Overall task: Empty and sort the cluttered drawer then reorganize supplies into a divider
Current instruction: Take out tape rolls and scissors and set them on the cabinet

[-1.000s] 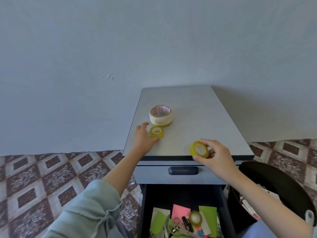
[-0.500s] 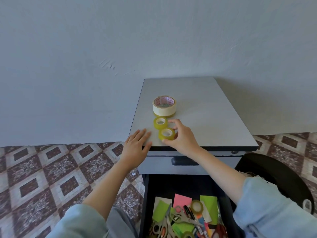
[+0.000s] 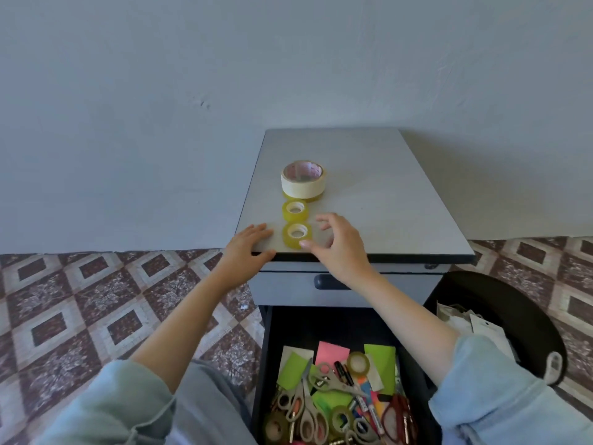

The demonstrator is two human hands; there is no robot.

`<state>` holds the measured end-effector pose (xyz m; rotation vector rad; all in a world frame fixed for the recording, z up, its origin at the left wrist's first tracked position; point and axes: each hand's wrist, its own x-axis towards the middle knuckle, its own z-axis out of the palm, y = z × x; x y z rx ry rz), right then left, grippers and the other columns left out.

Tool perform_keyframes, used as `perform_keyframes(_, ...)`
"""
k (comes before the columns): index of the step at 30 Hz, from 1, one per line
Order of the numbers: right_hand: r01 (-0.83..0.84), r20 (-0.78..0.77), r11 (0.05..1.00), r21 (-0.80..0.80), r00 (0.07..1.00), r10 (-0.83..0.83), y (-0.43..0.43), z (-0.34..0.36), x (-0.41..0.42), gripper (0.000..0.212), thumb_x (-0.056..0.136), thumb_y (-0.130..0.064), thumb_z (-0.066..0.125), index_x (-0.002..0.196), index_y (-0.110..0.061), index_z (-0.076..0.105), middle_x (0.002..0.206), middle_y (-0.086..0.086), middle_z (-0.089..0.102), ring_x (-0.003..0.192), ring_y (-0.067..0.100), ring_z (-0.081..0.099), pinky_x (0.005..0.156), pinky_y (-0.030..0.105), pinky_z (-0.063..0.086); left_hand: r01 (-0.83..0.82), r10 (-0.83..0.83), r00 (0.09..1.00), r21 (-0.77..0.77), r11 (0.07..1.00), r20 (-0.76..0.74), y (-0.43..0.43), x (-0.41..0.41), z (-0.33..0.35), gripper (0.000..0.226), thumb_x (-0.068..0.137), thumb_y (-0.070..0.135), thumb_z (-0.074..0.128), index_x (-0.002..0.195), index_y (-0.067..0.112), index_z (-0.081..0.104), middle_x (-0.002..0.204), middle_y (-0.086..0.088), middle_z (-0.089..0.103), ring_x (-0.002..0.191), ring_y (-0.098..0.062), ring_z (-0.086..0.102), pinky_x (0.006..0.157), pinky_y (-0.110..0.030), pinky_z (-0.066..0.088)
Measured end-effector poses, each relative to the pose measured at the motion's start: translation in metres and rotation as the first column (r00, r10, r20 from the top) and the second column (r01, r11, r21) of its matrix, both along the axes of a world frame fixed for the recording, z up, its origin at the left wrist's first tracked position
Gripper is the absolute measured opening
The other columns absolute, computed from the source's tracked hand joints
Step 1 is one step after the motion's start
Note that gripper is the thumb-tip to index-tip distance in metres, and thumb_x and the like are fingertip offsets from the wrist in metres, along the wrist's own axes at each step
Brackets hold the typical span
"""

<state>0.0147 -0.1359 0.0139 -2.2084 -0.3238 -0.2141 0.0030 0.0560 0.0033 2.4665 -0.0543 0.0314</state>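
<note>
Right hand [image 3: 340, 252] has let go of the small yellow roll [image 3: 296, 234]. Half a second ago it pinched the roll; now the fingers [image 3: 324, 218] are spread and loose, with only the thumb tip at the roll's near edge.

- Nearest: drawer [image 3: 333, 322] is pulled open and looks nearly full, with scissors [image 3: 333, 380], markers, sticky notes [image 3: 332, 351] and at least one more tape roll [image 3: 358, 363].
- Left hand [image 3: 248, 248] lies flat and relaxed on the tabletop [image 3: 385, 200] front-left edge, holding nothing.
- The released roll lies flat near the front edge. A second small roll [image 3: 295, 209] lies just beyond it.
- Farthest is the wide masking tape [image 3: 303, 181]. A yellow rim shows under it; can't tell what that is.

Read: the tape group is lining up on top. Emptying has barely begun, and no divider is in view. Remaining tape in the drawer is probably next.
</note>
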Motion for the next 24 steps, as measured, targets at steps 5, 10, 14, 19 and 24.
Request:
perform_keyframes(5,0.000,-0.059,0.998,0.059,0.998,0.003,-0.047,-0.042,-0.048,0.012,0.080,0.000,0.067,0.073,-0.009,0.062,0.060,-0.007,0.051,0.054,0.002,0.047,0.056,0.011,0.037,-0.056,0.083,0.948,-0.094,0.994,0.309,-0.025,-0.062,-0.024,0.008,0.084,0.012,0.066,0.092,0.013,0.068,0.090,0.009,0.059,0.085,-0.009,0.050,0.075,-0.010,0.036)
perform_keyframes(10,-0.080,-0.358,0.990,-0.118,0.933,0.033,-0.077,-0.118,-0.087,0.014,0.079,-0.003,0.069,0.070,-0.013,0.064,0.062,0.000,0.059,0.060,0.012,0.053,0.063,0.025,0.044,0.096,-0.098,0.995,-0.060,0.994,-0.033,-0.048,-0.098,-0.095,0.005,0.083,0.012,0.067,0.079,0.014,0.068,0.074,0.016,0.053,0.067,0.001,0.050,0.064,-0.008,0.036)
perform_keyframes(14,-0.166,-0.480,0.967,-0.195,0.875,0.053,-0.079,-0.153,-0.101,0.009,0.080,-0.007,0.068,0.073,-0.014,0.066,0.065,-0.005,0.057,0.068,0.016,0.056,0.065,0.030,0.044,0.169,-0.144,0.939,0.052,0.984,-0.312,-0.047,-0.115,-0.147,0.008,0.086,0.018,0.063,0.090,0.013,0.069,0.084,0.006,0.059,0.076,-0.009,0.057,0.073,-0.022,0.046)
perform_keyframes(19,-0.260,-0.588,0.904,-0.339,0.809,0.012,-0.078,-0.183,-0.108,0.012,0.082,-0.021,0.070,0.092,-0.014,0.070,0.087,-0.001,0.065,0.088,0.019,0.062,0.071,0.028,0.046,0.484,-0.189,0.829,0.504,0.715,-0.527,-0.046,-0.121,-0.183,0.032,0.091,0.029,0.052,0.117,0.013,0.058,0.116,-0.006,0.059,0.115,-0.024,0.047,0.105,-0.038,0.030)
perform_keyframes(24,-0.341,-0.661,0.840,-0.422,0.750,-0.028,-0.073,-0.204,-0.114,0.036,0.083,-0.028,0.069,0.116,-0.017,0.063,0.112,0.008,0.064,0.104,0.026,0.059,0.079,0.031,0.047,0.624,-0.169,0.756,0.618,0.477,-0.632,-0.048,-0.122,-0.205,0.028,0.091,0.035,0.049,0.104,0.014,0.061,0.102,-0.003,0.065,0.110,-0.023,0.053,0.114,-0.053,-0.010)
